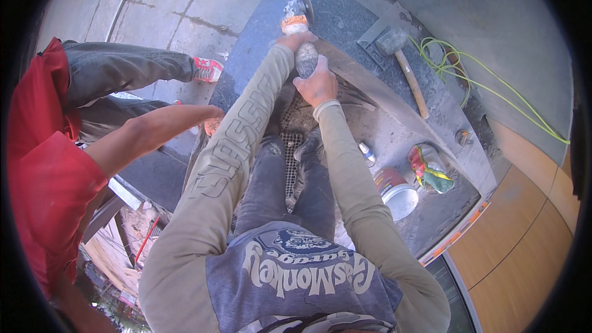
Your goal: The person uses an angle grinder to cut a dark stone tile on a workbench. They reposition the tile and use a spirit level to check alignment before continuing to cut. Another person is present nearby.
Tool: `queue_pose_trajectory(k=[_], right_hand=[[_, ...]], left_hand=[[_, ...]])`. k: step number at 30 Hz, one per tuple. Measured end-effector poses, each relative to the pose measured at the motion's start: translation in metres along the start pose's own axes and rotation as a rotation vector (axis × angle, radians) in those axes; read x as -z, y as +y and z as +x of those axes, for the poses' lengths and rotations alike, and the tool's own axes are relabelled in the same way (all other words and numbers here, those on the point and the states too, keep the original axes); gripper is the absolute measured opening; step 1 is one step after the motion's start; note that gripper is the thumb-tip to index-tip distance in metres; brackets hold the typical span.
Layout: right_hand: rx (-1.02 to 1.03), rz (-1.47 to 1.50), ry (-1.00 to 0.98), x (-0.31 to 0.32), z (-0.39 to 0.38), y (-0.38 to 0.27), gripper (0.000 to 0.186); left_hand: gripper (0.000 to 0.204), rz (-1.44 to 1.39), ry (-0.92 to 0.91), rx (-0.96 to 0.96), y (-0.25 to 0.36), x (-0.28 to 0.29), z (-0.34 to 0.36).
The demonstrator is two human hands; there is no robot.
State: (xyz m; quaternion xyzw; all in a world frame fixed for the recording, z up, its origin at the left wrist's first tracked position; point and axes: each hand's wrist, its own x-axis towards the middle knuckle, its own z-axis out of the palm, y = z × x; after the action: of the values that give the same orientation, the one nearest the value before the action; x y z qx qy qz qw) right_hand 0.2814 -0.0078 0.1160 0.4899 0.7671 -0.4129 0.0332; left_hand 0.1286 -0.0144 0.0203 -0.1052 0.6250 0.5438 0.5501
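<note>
Both my arms reach ahead to a dusty angle grinder (306, 60) with an orange band. My left hand (297, 41) is closed around its body close to the orange band. My right hand (317, 84) grips the rear end of the same tool. At the grinder's far end a thin disc (308, 7) stands on edge at the dark stone slab (259, 21). Whether the disc is spinning or cutting into the slab I cannot tell. A pale, dusty strip of stone edge (364, 80) runs past my right hand toward the lower right.
At left a person in a red shirt (46, 166) leans in, one hand (214, 122) by the slab. To the right lie a mallet (412, 83), a metal square (373, 40), a green cord (493, 74), a white bucket (401, 202), a colourful bag (430, 169) and a small bottle (367, 154).
</note>
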Motion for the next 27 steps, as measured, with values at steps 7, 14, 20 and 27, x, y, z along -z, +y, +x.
queue_pose_trajectory(k=[7, 14, 20, 27], right_hand=[[0.031, 0.012, 0.017, -0.002, -0.002, 0.004, 0.068], [0.03, 0.024, 0.009, -0.002, -0.011, 0.015, 0.071], [0.048, 0.026, 0.032, -0.002, -0.019, 0.021, 0.069], [0.015, -0.028, -0.001, 0.001, -0.017, 0.013, 0.071]], left_hand=[[0.045, 0.04, 0.027, 0.0, -0.007, 0.003, 0.009], [0.048, 0.101, 0.084, -0.023, -0.003, -0.008, -0.028], [0.06, 0.126, 0.135, -0.01, 0.001, -0.014, -0.05], [0.059, 0.081, 0.075, -0.016, -0.004, -0.011, -0.037]])
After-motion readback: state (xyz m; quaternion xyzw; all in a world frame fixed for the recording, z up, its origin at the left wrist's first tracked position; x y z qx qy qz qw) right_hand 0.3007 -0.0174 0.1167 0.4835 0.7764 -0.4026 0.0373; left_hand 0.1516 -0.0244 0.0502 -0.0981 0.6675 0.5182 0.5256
